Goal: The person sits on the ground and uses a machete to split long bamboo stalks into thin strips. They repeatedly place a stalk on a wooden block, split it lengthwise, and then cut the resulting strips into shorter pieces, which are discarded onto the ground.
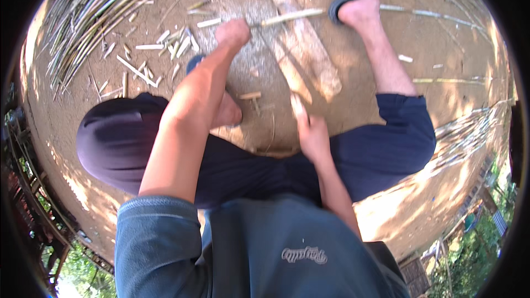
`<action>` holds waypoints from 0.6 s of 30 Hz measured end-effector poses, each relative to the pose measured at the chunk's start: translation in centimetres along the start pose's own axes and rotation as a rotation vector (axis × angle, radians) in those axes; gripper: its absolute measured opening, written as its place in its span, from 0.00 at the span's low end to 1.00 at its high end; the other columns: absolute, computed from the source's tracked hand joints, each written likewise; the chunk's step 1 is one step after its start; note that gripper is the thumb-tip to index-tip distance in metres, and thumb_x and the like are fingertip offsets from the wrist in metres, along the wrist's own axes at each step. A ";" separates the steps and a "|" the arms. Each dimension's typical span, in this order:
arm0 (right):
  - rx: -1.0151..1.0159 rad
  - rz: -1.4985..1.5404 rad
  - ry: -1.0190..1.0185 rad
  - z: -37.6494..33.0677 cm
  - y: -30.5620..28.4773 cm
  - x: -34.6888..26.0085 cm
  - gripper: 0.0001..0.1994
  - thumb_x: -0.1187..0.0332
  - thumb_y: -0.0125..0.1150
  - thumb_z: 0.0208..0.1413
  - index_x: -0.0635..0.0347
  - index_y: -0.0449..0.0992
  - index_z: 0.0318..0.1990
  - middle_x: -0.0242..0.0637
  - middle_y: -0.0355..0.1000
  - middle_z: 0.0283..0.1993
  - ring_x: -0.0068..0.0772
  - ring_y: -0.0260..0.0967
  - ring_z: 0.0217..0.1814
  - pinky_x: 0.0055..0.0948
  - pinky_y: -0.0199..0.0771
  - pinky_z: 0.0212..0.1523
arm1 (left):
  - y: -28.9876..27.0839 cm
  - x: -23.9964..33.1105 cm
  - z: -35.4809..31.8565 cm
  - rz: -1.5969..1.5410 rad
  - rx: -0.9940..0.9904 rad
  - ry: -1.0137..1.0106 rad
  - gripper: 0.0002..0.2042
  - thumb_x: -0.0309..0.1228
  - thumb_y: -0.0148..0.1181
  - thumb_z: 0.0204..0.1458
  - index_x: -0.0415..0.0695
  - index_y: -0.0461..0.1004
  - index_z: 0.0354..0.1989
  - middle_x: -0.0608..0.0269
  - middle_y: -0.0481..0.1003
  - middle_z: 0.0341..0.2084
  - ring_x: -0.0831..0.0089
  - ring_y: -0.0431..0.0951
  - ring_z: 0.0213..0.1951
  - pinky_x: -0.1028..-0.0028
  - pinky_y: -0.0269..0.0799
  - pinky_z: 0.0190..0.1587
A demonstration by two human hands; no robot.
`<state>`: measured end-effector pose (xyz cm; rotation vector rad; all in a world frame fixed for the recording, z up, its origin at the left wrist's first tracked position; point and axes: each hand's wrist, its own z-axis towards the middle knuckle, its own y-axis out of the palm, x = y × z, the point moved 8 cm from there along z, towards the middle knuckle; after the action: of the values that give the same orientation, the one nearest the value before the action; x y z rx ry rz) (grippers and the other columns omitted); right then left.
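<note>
While the wooden block is lying on the dirt ground, a blade is being gripped in the closed left hand, projecting rightward; a bamboo stick is being clasped upright by the right hand, above its fingers.
</note>
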<state>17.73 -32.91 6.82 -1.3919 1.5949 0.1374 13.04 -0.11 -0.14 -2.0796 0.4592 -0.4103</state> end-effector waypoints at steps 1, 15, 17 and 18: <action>-0.030 -0.014 0.101 2.6 1.1 -0.2 0.31 0.45 0.48 0.64 0.62 0.70 0.16 0.30 0.61 0.12 0.23 0.57 0.15 0.33 0.56 0.17 | 0.1 0.5 -0.6 -0.026 -0.043 0.004 0.17 0.34 0.47 0.55 0.39 0.78 0.45 0.44 0.78 0.44 0.51 0.79 0.48 0.57 0.73 0.51; -0.029 0.020 0.215 -0.7 -2.7 -1.4 0.28 0.52 0.51 0.64 0.62 0.67 0.15 0.29 0.60 0.12 0.19 0.54 0.13 0.29 0.53 0.16 | -0.5 -1.0 3.2 0.008 0.041 0.006 0.16 0.34 0.48 0.54 0.40 0.80 0.41 0.43 0.78 0.42 0.50 0.79 0.46 0.57 0.74 0.49; -0.042 0.169 0.215 -3.2 -2.2 -0.8 0.27 0.55 0.51 0.65 0.61 0.65 0.15 0.25 0.58 0.12 0.16 0.53 0.14 0.25 0.51 0.16 | -1.2 -0.7 2.9 0.005 0.024 0.002 0.15 0.34 0.48 0.54 0.40 0.80 0.40 0.43 0.78 0.41 0.50 0.79 0.46 0.57 0.74 0.49; -0.029 0.199 0.214 -3.8 -2.3 -0.7 0.26 0.56 0.50 0.66 0.60 0.64 0.15 0.23 0.57 0.13 0.14 0.53 0.15 0.23 0.50 0.16 | -1.7 -0.3 2.8 0.029 0.076 0.020 0.15 0.34 0.48 0.55 0.40 0.80 0.40 0.43 0.79 0.39 0.50 0.80 0.44 0.57 0.74 0.49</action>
<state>17.31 -35.63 10.44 -1.3017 1.9157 0.1337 14.34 2.95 -0.15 -1.9952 0.4783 -0.4247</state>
